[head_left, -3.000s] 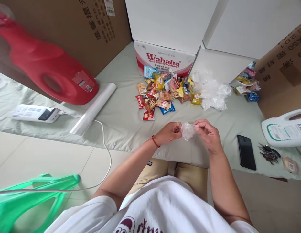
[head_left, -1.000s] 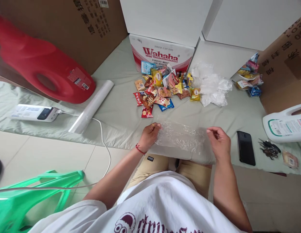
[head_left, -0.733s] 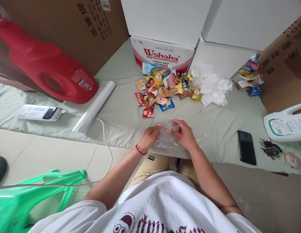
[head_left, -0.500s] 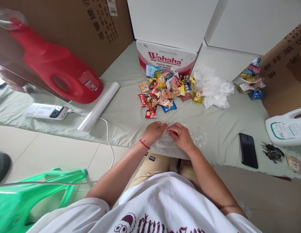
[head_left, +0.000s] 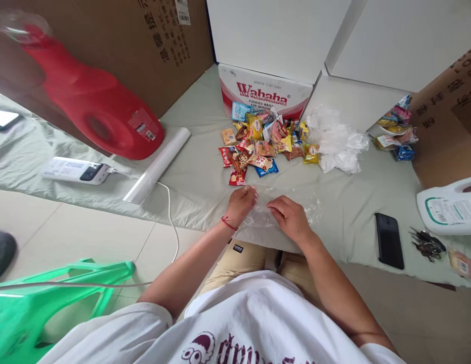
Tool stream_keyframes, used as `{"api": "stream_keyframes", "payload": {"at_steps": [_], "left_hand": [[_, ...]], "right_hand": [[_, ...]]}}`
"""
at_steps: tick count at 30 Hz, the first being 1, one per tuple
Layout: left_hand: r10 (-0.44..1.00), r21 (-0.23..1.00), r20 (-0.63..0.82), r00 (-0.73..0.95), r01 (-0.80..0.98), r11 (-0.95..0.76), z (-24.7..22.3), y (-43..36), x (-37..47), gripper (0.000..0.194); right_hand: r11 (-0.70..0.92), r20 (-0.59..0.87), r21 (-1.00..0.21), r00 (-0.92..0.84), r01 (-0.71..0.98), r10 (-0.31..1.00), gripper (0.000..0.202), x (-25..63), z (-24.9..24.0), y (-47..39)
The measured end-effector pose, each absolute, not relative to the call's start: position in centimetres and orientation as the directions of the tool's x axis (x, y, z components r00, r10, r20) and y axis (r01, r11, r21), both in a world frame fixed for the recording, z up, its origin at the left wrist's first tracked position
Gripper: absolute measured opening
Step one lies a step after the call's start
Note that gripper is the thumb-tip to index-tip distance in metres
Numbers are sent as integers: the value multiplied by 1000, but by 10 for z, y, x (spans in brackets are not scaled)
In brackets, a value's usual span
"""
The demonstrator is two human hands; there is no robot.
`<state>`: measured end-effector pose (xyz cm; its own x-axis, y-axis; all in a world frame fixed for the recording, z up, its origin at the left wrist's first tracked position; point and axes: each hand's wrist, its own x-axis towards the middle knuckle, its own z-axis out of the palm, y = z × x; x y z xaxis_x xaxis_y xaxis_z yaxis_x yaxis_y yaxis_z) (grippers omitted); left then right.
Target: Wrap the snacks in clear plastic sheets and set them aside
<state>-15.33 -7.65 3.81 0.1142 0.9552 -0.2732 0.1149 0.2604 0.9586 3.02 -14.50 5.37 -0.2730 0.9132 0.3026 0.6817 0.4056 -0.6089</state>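
A thin clear plastic bag (head_left: 258,215) lies over the cloth at the near edge, between and under both hands. My left hand (head_left: 241,203), with a red string on the wrist, is closed and pinches the bag's left side. On the other side my right hand (head_left: 290,215) has its thumb and fingers pressed together on the plastic. Just beyond the hands is a pile of small wrapped snacks (head_left: 261,148) in red, yellow and blue packets. Right of that pile sits a heap of crumpled clear plastic bags (head_left: 339,144).
A red jug (head_left: 106,119), a white plastic roll (head_left: 157,164) and a cabled power bank (head_left: 76,170) stand or lie left. Rightward are a phone (head_left: 389,240), keys (head_left: 428,244), a white bottle (head_left: 451,206) and more snacks (head_left: 396,129). A Wahaha carton (head_left: 265,91) is behind.
My hands have moved slightly apart, the right one to the right, stretching the clear bag between them. The view has shifted a little.
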Motion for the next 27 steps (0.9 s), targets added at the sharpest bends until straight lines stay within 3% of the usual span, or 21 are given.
{"api": "stream_keyframes", "payload": {"at_steps": [4, 7, 10, 12, 14, 16, 18, 20, 23, 25, 27], "left_hand": [[917, 918, -397, -21, -10, 397, 42, -75, -177, 32], [886, 886, -463, -29, -33, 462, 43, -85, -203, 28], [905, 892, -416, -86, 155, 425, 43, -106, -223, 27], [960, 877, -208, -187, 399, 267, 47, -121, -228, 33], [969, 785, 129, -209, 619, 29, 57, -130, -226, 37], [905, 662, 412, -110, 718, -214, 71, -128, -216, 32], [858, 590, 513, 26, 715, -374, 81, -114, -199, 22], [910, 608, 390, 143, 702, -371, 82, -89, -175, 22], [959, 642, 64, 276, 724, -251, 69, -51, -138, 37], [921, 684, -118, 372, 702, -196, 57, -35, -118, 43], [874, 714, -194, 445, 675, -185, 49, -31, -104, 40]], "right_hand": [[452, 475, -471, -214, 757, 854, 28, 47, 57, -179], [435, 494, -436, -194, 788, 847, 32, 65, 50, -213], [395, 454, -478, -163, 785, 876, 36, 76, 36, -241], [369, 440, -501, -137, 782, 887, 37, 79, 28, -252], [354, 437, -515, -116, 781, 892, 38, 79, 23, -257], [348, 435, -530, -104, 773, 895, 39, 78, 22, -258], [351, 437, -543, -100, 763, 894, 40, 77, 22, -256], [352, 434, -547, -103, 760, 895, 41, 77, 22, -254], [342, 372, -554, -142, 759, 917, 40, 83, 24, -256], [317, 261, -590, -197, 742, 945, 41, 93, 29, -262], [237, 98, -661, -230, 712, 968, 44, 106, 41, -270]]}}
